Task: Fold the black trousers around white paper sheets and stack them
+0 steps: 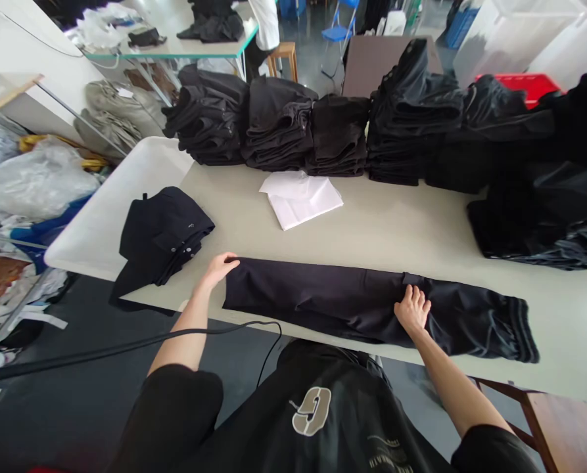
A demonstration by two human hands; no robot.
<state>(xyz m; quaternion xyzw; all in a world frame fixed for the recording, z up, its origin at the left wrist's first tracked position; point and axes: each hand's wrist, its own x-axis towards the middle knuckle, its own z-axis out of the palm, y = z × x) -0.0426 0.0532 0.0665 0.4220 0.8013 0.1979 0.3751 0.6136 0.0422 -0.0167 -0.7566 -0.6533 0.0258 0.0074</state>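
A pair of black trousers (pixel 317 292), folded lengthwise, lies across the table in front of me. Its gathered elastic waistband (pixel 522 328) is at the right end and the leg hems are at the left. My left hand (pixel 219 269) pinches the far corner of the hem end between thumb and fingers. Partway along toward the waistband, my right hand (pixel 412 309) rests on the cloth, fingers apart and pressing down. Left of my left hand sits a pile of folded dark garments (pixel 167 230) with small metal-looking snaps, partly hanging over the table edge.
Stacks of folded black garments (pixel 278 125) line the table's far side, and more black garments (pixel 540 210) lie at right. White paper (pixel 303 197) is on the table (pixel 386 223). A black cable (pixel 140 345) crosses at lower left. A wooden stool (pixel 569 427) stands at lower right.
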